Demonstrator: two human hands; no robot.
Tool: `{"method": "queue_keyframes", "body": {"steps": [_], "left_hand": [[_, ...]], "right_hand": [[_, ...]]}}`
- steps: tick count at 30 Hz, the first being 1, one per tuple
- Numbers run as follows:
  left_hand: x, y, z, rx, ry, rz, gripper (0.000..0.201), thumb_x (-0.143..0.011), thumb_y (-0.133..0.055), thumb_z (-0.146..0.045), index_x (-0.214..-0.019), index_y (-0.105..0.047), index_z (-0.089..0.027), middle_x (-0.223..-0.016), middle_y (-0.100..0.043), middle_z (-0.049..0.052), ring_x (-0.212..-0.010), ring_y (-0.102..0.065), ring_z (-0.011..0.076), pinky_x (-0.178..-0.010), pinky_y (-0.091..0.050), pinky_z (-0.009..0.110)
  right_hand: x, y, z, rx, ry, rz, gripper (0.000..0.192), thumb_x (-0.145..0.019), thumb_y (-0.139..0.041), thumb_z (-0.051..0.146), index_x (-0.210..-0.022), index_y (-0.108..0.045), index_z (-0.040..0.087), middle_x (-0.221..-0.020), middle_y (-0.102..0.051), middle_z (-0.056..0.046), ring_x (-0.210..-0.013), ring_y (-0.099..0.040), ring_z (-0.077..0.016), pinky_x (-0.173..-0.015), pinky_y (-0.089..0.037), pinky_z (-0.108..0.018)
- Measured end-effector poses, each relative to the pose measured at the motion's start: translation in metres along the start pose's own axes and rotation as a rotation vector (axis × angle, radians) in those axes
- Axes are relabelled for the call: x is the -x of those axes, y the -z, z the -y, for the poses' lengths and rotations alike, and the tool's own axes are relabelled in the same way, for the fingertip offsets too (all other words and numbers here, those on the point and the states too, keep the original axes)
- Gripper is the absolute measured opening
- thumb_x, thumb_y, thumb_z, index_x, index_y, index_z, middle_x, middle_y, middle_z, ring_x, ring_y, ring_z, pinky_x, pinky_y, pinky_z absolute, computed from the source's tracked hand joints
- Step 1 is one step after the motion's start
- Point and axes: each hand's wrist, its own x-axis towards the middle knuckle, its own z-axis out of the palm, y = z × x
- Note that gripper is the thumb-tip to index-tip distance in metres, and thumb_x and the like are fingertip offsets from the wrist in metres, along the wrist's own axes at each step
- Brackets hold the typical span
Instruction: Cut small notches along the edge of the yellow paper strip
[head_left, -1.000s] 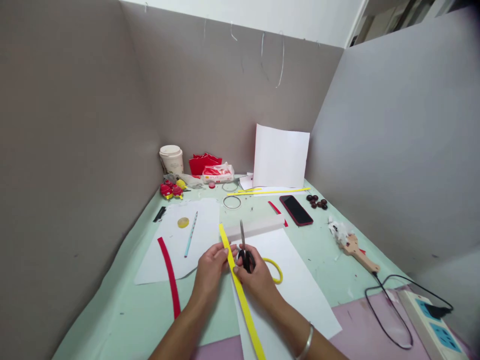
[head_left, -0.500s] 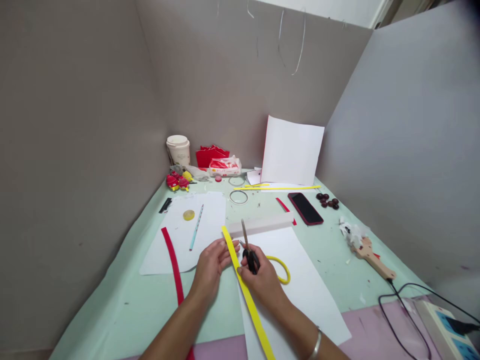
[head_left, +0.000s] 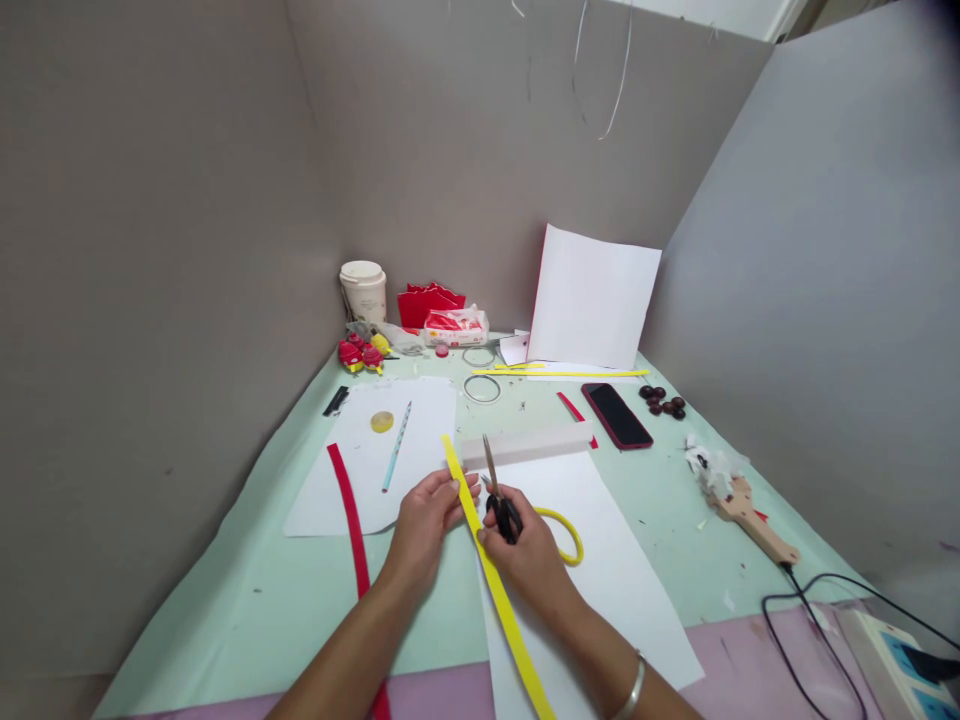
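phone (head_left: 616, 416) right of foam block (head_left: 526, 446), behind hands (head_left: 480, 535).

Partitioned craft desk (head_left: 300, 620), paper scraps

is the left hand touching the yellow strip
Touching. The head view shows the left hand with its fingertips laid against the left edge of the yellow strip, no gap between them, while the right hand holds scissors beside it.

Lighting was even and moderately bright, apparently from overhead; shadows under the hands were faint and soft. No glare was noted on the white sheets. Edges showed wide-angle stretching; the upper right corner was blurred.
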Motion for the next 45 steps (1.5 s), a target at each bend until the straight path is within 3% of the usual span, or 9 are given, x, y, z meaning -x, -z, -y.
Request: {"method": "queue_keyframes", "body": {"steps": [17,29,37,45], "left_hand": [[-0.0002,0.0033,0.0000,0.061,0.003,-0.001,0.019,-0.081,-0.061,-0.015,-0.098,-0.064,-0.009,-0.109,-0.071,0.017,-0.100,-0.068,0.0242,-0.090,-0.053,0.033],[0.0008,0.0020,-0.0007,0.131,-0.034,-0.017,0.019,-0.084,-0.055,-0.022,-0.096,-0.064,-0.011,-0.096,-0.075,0.015,-0.091,-0.071,0.0257,-0.083,-0.055,0.037],[0.0018,0.0019,-0.0023,0.098,-0.031,0.009,0.023,-0.078,-0.069,-0.022,-0.097,-0.064,-0.011,-0.100,-0.074,0.014,-0.094,-0.070,0.0228,-0.090,-0.052,0.033],[0.0020,0.0010,-0.0022,0.071,-0.029,-0.036,0.028,-0.073,-0.073,-0.016,-0.099,-0.063,-0.013,-0.098,-0.074,0.012,-0.090,-0.070,0.0195,-0.084,-0.054,0.028]], "right_hand": [[0.0011,0.0018,-0.0027,-0.046,-0.009,-0.013,0.040,-0.078,-0.055,0.020,-0.118,-0.056,0.023,-0.089,-0.064,-0.001,-0.078,-0.061,-0.0185,-0.070,-0.049,-0.029],[0.0007,0.0004,-0.0045,-0.042,0.018,-0.016,0.039,-0.077,-0.058,0.019,-0.116,-0.057,0.022,-0.090,-0.064,-0.002,-0.080,-0.062,-0.0196,-0.074,-0.050,-0.031],[0.0022,0.0005,-0.0023,-0.032,0.025,-0.005,0.040,-0.075,-0.058,0.017,-0.115,-0.058,0.022,-0.086,-0.063,-0.001,-0.077,-0.061,-0.0182,-0.073,-0.048,-0.030],[0.0022,0.0014,-0.0003,-0.070,0.010,0.016,0.042,-0.075,-0.060,0.019,-0.117,-0.057,0.020,-0.087,-0.064,-0.002,-0.080,-0.062,-0.0192,-0.076,-0.049,-0.032]]}}
